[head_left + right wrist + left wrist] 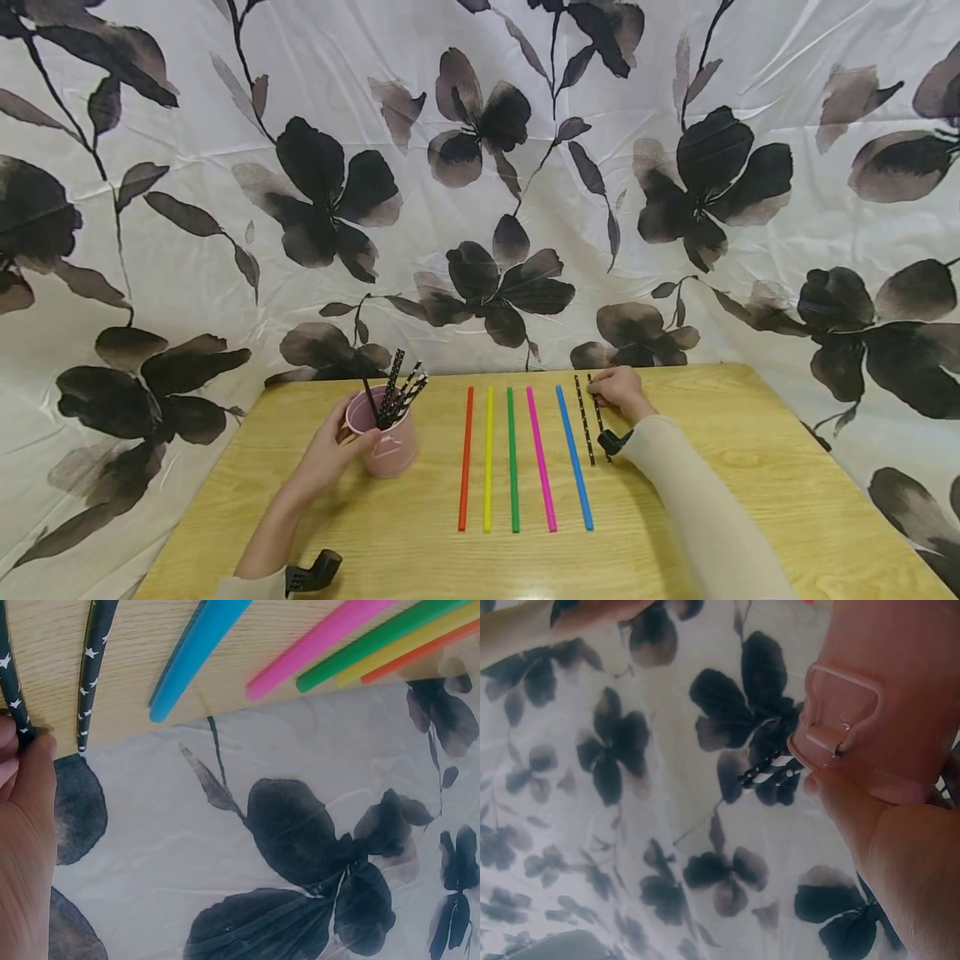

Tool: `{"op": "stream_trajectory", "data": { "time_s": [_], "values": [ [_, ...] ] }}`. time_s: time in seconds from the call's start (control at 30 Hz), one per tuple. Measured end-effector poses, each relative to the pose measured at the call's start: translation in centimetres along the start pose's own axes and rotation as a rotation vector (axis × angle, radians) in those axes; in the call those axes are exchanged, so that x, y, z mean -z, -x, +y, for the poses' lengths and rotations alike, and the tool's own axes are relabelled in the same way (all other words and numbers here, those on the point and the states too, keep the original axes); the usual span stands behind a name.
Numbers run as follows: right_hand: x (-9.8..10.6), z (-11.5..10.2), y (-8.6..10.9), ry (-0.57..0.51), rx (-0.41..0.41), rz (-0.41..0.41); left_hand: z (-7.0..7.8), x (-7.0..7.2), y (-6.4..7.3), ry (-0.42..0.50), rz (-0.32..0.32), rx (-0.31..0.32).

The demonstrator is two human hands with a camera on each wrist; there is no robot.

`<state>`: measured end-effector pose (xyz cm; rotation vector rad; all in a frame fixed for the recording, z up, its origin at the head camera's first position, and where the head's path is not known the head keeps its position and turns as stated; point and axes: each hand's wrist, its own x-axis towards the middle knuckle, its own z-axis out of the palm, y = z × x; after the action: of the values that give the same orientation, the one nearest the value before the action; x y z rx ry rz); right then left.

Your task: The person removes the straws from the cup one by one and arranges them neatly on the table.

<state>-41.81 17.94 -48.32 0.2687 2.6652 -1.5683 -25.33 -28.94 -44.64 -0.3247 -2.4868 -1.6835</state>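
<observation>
My left hand point(330, 450) holds a pink cup point(393, 457) around its side, thumb near the rim. Several black-and-white patterned straws point(393, 392) lean out of it to the right. In the left wrist view the cup point(907, 742) shows a raised buckle shape and the thumb presses its wall. At the table's far edge, my right hand point(621, 390) pinches the far end of a black straw point(9, 682) with white marks. That straw lies lengthwise on the table. Just left of it is a similar black straw point(585, 427), roughly parallel.
Left of the black straws lie a blue straw point(574, 458), a pink straw point(542, 458), a green straw point(513, 458), a yellow straw point(489, 458) and a red straw point(466, 458), in a row on the wooden table point(420, 550). A floral cloth point(480, 200) hangs behind.
</observation>
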Motion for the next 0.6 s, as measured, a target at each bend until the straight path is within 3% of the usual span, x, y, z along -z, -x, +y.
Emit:
{"op": "stream_trajectory", "data": {
  "time_s": [0.43,0.6],
  "values": [
    [-0.1,-0.4,0.6,-0.03,-0.015,0.005,-0.4,0.0,0.0,-0.004,0.002,-0.011],
    [-0.8,-2.1,1.3,-0.094,0.002,0.049,-0.4,-0.1,0.1,-0.003,0.004,-0.015]
  ]
}}
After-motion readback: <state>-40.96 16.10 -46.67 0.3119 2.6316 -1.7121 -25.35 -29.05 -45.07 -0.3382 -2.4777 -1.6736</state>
